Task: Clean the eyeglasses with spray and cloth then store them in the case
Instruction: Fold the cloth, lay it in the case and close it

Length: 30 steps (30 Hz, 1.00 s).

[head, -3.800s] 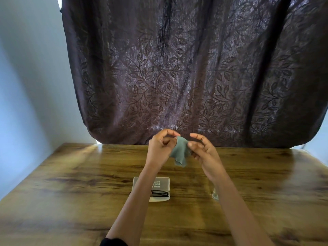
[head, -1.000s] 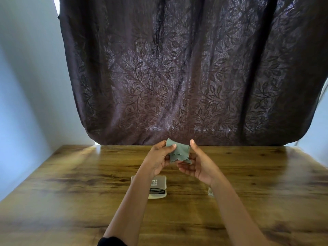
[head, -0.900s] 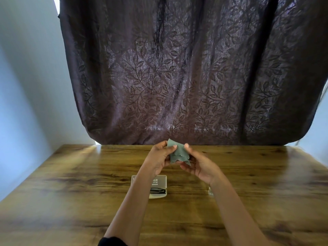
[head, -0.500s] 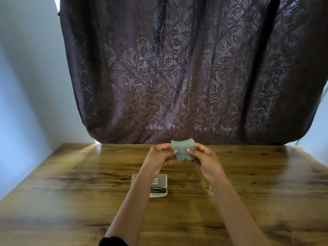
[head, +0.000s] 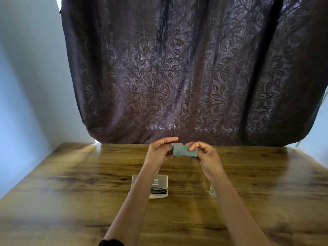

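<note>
Over one table (head: 71, 174), one cloth (head: 182, 151) in the pinching grip of left hand (head: 158, 153) and right hand (head: 206, 157); one case (head: 161, 185).

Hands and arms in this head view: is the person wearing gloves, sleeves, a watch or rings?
No gloves: the left hand and right hand are both bare, and no ring, watch or bracelet shows. Both forearms are bare too. The only clothing in view is the edge of a black sleeve on the left arm, at the bottom of the picture.

Wooden table (head: 71, 174) with open glasses case (head: 159, 180) and small clear bottle (head: 212, 191).
</note>
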### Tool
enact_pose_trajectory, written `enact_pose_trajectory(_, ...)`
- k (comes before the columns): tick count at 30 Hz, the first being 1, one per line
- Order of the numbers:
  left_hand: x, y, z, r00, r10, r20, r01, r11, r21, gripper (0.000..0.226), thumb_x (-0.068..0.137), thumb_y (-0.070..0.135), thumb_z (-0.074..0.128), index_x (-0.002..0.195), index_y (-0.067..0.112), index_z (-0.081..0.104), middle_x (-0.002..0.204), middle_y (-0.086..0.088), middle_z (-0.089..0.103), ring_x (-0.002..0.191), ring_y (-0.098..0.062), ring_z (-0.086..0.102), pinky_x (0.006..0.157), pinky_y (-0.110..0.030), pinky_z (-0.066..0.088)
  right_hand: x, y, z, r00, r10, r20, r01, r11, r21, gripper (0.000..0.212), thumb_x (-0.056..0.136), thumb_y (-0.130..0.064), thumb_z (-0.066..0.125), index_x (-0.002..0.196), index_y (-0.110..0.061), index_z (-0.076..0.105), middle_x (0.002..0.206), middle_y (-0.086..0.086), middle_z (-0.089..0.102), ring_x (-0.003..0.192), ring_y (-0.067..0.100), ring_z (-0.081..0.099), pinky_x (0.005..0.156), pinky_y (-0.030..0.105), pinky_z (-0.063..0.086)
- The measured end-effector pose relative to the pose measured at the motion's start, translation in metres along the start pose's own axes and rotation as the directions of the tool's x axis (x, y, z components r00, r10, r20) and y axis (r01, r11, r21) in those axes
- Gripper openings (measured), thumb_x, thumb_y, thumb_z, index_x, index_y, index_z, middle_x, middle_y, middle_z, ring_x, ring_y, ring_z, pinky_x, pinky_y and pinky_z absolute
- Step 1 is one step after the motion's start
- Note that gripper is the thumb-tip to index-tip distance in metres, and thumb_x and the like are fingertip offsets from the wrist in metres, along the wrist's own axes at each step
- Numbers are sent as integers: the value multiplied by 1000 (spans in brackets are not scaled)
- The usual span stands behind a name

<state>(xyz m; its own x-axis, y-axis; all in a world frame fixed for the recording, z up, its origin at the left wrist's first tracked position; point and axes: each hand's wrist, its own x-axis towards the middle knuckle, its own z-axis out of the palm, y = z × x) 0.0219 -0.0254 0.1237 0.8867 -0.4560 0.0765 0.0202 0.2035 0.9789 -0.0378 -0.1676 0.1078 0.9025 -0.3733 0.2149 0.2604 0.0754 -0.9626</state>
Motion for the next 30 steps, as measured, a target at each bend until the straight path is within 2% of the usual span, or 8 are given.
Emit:
enact_pose_trajectory(4, 0, 4, -4, 983, -180, -31, 174, 975, -138, 35, 92, 33, 51, 104, 5, 67, 72, 0, 67, 62, -6, 63, 54, -17, 53, 0, -2, 3, 999, -52, 14, 53, 998, -36, 41, 78, 23, 38, 62, -9, 58, 89, 0, 65, 86, 10, 58, 59, 18, 45)
enact_pose_trajectory(7, -1, 4, -5, 986, -164, -7, 163, 984, -66, 25, 85, 21, 64, 103, 4, 67, 78, -1, 66, 65, -4, 62, 54, -14, 50, 2, -1, 4, 998, -62, 26, 64, 996, -60, 40, 78, 22, 38, 63, -9, 59, 91, 1, 66, 87, 10, 58, 59, 14, 47)
enact_pose_trajectory(10, -1, 4, -6, 988, -157, -4, 156, 986, -64, 15, 82, 5, 65, 96, 8, 69, 82, -3, 66, 68, -5, 62, 54, -13, 49, 3, 0, 5, 998, -58, 34, 60, 997, -57, 40, 81, 19, 40, 74, -13, 63, 92, 0, 71, 92, 13, 62, 68, 22, 50)
enact_pose_trajectory(15, 2, 2, -7, 990, -132, -50, 129, 990, -58, 13, 82, 8, 66, 93, 13, 70, 85, -4, 68, 76, -12, 64, 56, -19, 54, 3, -3, 6, 988, 150, -34, -143, 977, 158, 23, 95, -8, 40, 101, -11, 62, 91, 8, 69, 73, 10, 62, 53, 16, 50)
enact_pose_trajectory(18, 2, 0, -8, 993, -105, -54, 101, 992, -70, 13, 81, 8, 67, 92, 13, 71, 88, -5, 70, 77, -13, 66, 60, -22, 56, 3, -2, 5, 968, 252, -15, -250, 964, 88, 22, 91, -27, 53, 96, -13, 68, 83, 2, 66, 71, 9, 59, 56, 17, 50)
enact_pose_trajectory(20, 3, 0, -8, 994, -91, -63, 87, 994, -65, 12, 82, 8, 66, 91, 14, 71, 86, -4, 70, 74, -10, 67, 57, -21, 55, 2, -1, 6, 964, 265, 22, -266, 962, 60, 13, 86, -20, 60, 91, -11, 68, 81, 1, 65, 66, 5, 61, 55, 15, 50)
enact_pose_trajectory(23, 4, -1, -8, 992, -99, -81, 94, 993, -72, 11, 82, 10, 66, 91, 14, 71, 84, -3, 70, 70, -8, 67, 54, -19, 53, 2, -2, 6, 964, 265, -36, -261, 961, 89, 4, 82, -7, 64, 84, -9, 67, 74, 1, 65, 55, 1, 61, 47, 11, 46)
enact_pose_trajectory(30, 5, -7, -7, 980, -199, -33, 198, 980, -15, 14, 78, 13, 71, 91, 7, 69, 80, -5, 67, 72, -12, 62, 58, -17, 54, 5, -1, 8, 958, 276, -73, -265, 955, 137, 7, 81, -9, 65, 76, -14, 67, 68, -3, 68, 66, 7, 64, 58, 16, 53)
